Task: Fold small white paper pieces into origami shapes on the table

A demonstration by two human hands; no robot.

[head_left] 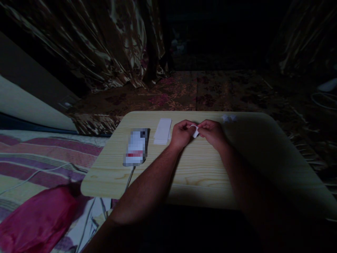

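Over the middle of the wooden table (pixel 200 175), a small curled piece of white paper (pixel 195 132) is pinched between both hands. My left hand (pixel 182 133) grips its left side, fingers closed. On its right side, the closed fingertips of my right hand (pixel 211 132) hold the same paper. Just left of my left hand lies a stack of white paper strips (pixel 162 131). Two small folded white paper pieces (pixel 229 118) rest near the table's far edge, to the right beyond my right hand.
A phone (pixel 136 147), blurred out, lies on the table's left with a white cable (pixel 130 178) running from it under my left forearm. Left of the table are a striped bedspread (pixel 52 147) and a pink bag (pixel 39 218). Patterned curtains (pixel 118 42) hang behind.
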